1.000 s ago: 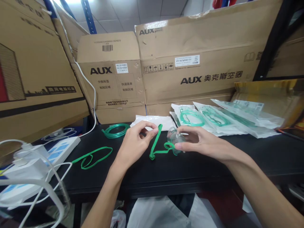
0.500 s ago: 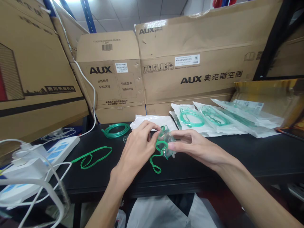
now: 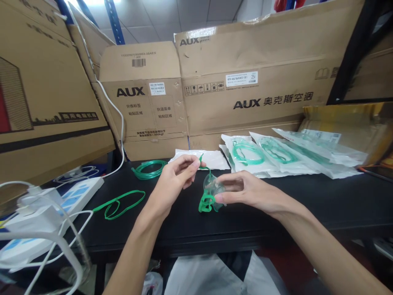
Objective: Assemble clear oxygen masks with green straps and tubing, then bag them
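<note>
A clear plastic oxygen mask [image 3: 210,183] with green parts is held above the black table, at the middle of the view. My right hand [image 3: 245,187] grips it from the right side, thumb in front and fingers behind. A green strap [image 3: 206,167] runs up from the mask's top, and my left hand [image 3: 181,175] pinches its end between thumb and fingers. More green material [image 3: 205,203] bunches at the mask's lower left. On the table left of my left hand lies a loose green elastic strap [image 3: 136,191]. Behind it sits a coil of green tubing [image 3: 141,175].
Several clear-and-white packets [image 3: 250,157] with green tubing lie at the back right. A white wrapper [image 3: 215,159] is behind my hands. Cardboard boxes [image 3: 245,119] line the back. A white power strip [image 3: 82,194] with cables stands at the left.
My left hand has moved up and left off the mask's body, drawing the strap upward. The mask has turned and dipped slightly in my right hand, which stays in place.
</note>
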The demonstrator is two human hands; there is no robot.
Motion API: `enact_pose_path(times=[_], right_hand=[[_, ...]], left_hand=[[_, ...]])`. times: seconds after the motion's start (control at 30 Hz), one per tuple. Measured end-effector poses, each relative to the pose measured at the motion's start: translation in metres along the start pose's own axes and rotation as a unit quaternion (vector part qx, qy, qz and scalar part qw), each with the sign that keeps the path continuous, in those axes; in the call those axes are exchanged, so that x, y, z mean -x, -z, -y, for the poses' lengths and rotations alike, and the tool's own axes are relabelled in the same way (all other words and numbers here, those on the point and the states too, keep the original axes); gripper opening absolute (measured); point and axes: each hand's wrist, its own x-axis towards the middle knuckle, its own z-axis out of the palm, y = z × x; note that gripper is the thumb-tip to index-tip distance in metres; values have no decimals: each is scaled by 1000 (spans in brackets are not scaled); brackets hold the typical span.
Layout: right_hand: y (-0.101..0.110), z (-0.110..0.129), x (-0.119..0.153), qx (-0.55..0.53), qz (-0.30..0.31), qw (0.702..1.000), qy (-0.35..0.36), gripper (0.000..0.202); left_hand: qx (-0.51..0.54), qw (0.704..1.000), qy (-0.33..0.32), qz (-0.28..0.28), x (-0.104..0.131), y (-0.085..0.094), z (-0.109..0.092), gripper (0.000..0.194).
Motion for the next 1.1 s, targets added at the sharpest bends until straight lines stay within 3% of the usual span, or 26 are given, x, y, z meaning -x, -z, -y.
enact_pose_path(times=[0.1, 0.27, 0.33, 0.53, 1.1], right_hand=[[3, 0, -1, 8, 10, 999, 51, 32], [17, 2, 0, -20, -103, 988, 116, 38], [19, 1, 1, -49, -121, 983, 129, 43], [18, 0, 0, -56, -123, 982, 134, 47], [13, 3, 0, -58, -103, 983, 141, 39]], left_hand=[[3, 999, 1, -34, -1, -4, 1, 30], [-35, 998, -12, -46, -2, -5, 3, 29], [-53, 998, -18, -42, -1, -5, 3, 29], [-126, 991, -43, -20, 1, -8, 2, 24], [-140, 989, -50, 26, 3, -11, 1, 26]])
